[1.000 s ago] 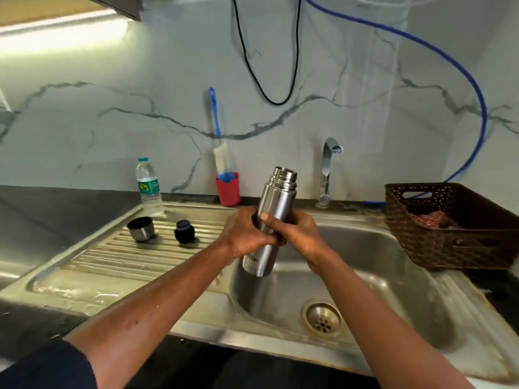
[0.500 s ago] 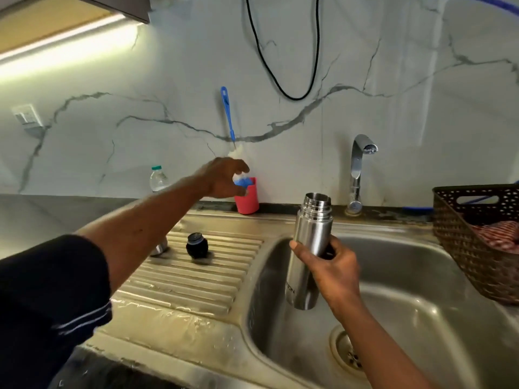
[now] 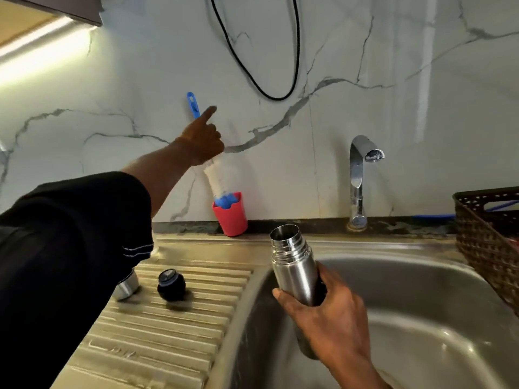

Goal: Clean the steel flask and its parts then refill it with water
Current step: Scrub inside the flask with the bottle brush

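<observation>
Bottle brush (image 3: pixel 217 178) handle gripped by left hand (image 3: pixel 202 141), bristles in red cup (image 3: pixel 231 216); open-mouthed flask (image 3: pixel 296 272) held near-upright by right hand (image 3: pixel 327 318), lower right.

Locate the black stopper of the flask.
The black stopper sits on the ribbed draining board, left of the sink basin, beside the steel cup.

sink basin (image 3: pixel 421 318): open right of flask (image 3: pixel 295 270) | drainboard (image 3: pixel 168 332): stopper (image 3: pixel 171 284), steel cup (image 3: pixel 127 284) obstruct

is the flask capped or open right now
Open: the flask in the right hand shows bare neck threads; the black stopper lies on the drainboard.
</observation>
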